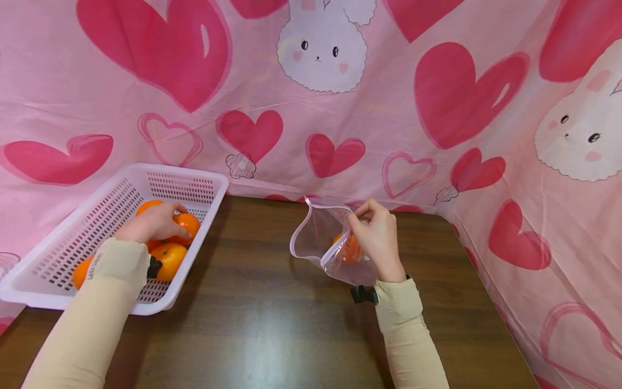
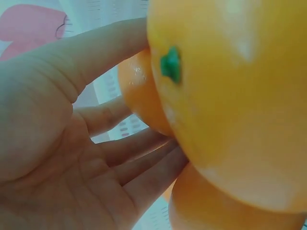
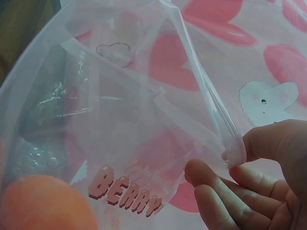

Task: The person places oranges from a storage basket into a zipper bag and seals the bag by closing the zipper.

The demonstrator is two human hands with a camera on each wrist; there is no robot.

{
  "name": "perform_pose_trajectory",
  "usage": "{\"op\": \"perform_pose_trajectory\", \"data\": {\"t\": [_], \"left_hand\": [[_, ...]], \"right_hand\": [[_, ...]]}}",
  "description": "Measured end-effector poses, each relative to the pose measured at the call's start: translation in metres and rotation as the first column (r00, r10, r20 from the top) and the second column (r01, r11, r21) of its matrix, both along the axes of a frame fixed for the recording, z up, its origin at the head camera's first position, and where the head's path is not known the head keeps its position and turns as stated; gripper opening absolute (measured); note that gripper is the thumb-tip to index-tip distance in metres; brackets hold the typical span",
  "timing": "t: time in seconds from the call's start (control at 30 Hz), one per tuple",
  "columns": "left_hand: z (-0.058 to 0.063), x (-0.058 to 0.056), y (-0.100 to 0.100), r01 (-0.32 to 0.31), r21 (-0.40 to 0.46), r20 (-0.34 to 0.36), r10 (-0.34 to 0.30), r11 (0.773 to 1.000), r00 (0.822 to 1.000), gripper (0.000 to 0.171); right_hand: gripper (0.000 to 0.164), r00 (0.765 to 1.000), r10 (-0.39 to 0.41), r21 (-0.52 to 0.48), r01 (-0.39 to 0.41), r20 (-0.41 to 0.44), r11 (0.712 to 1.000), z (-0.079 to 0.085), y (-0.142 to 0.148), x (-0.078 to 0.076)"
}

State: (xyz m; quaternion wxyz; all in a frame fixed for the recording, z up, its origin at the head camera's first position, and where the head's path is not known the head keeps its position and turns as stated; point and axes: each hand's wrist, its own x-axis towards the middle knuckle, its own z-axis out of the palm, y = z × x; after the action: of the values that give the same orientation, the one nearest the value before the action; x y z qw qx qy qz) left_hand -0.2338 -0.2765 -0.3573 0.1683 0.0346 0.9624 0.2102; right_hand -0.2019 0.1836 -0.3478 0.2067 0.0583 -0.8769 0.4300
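Inside the white basket, my left hand (image 1: 151, 222) has its thumb and fingers around an orange (image 1: 188, 223). In the left wrist view that orange (image 2: 141, 91) lies behind a larger orange (image 2: 235, 96) with a green stem, and the fingertips are partly hidden. My right hand (image 1: 376, 232) pinches the rim of a clear zip bag (image 1: 316, 229) between thumb and fingers. The bag's mouth gapes toward the left. One orange (image 3: 48, 206) is inside the bag, beside red "BERRY" lettering in the right wrist view.
The white slotted basket (image 1: 221, 189) stands on the left of the dark wooden table (image 1: 252, 335). More oranges, such as one near the basket's front (image 1: 170, 260), lie in it. A pink cloth (image 1: 291, 140) with hearts and rabbits hangs behind and at the right.
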Motion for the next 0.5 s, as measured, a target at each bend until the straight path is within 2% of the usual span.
{"op": "perform_pose_trajectory", "data": {"t": [0.13,0.33,0.5], "left_hand": [[-0.0019,-0.0012,-0.0021,0.009,-0.019,-0.024,-0.009,1.0,1.0,0.082],[-0.0014,-0.0017,-0.0053,0.028,-0.012,-0.115,-0.029,1.0,0.993,0.082],[0.0027,-0.0001,-0.0051,0.001,0.022,-0.128,0.001,1.0,0.992,0.082]], "right_hand": [[0.014,1.0,0.003,0.0,-0.003,0.001,1.0,0.0,0.0001,0.0001],[0.014,1.0,0.003,0.003,-0.003,0.003,1.0,-0.0004,0.0004,0.0],[0.014,1.0,-0.001,0.007,0.001,0.003,1.0,-0.0009,0.0005,-0.001]]}}
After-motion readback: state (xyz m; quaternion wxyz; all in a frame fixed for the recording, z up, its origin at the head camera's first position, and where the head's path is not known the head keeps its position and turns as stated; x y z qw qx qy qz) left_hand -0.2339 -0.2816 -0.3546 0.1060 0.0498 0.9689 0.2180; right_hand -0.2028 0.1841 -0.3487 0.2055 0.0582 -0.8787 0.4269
